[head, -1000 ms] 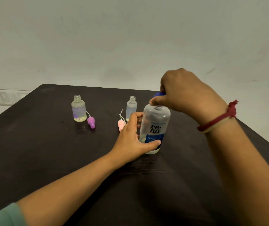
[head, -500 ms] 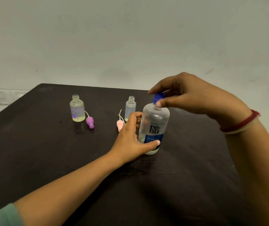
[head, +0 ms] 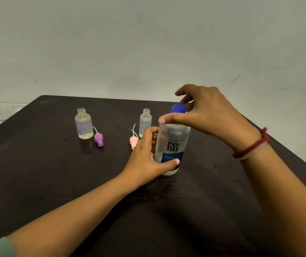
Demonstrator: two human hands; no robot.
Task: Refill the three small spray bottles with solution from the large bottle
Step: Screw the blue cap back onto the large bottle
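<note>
Head camera, looking down on a dark table (head: 37,182) set against a pale wall. The large bottle (head: 172,145) of clear solution stands upright right of centre, its label reading "re-nu fresh", with the blue cap (head: 178,108) on its neck.

The left hand (head: 144,162) grips the bottle low down: the thumb lies across the blue part of the label and the fingers (head: 149,130) curl round the far side. The right hand (head: 209,115) hovers at the bottle's top with its fingers spread and loosely bent. Its thumb reaches across the front of the shoulder just under the cap, and the other fingers arch above and behind the cap. They are blurred, so I cannot tell whether any of them touches it. A red thread bracelet (head: 250,147) circles the right wrist.

Two small bottles stand uncapped further back. The one with purple flowers (head: 83,125) is well to the left, holding a little yellowish liquid, and its purple spray head (head: 98,139) lies just beside it — tube trailing. The clear small bottle (head: 145,121) stands just behind the left hand's fingers, with a pink spray head (head: 133,142) lying beside it, close to the knuckles.
</note>
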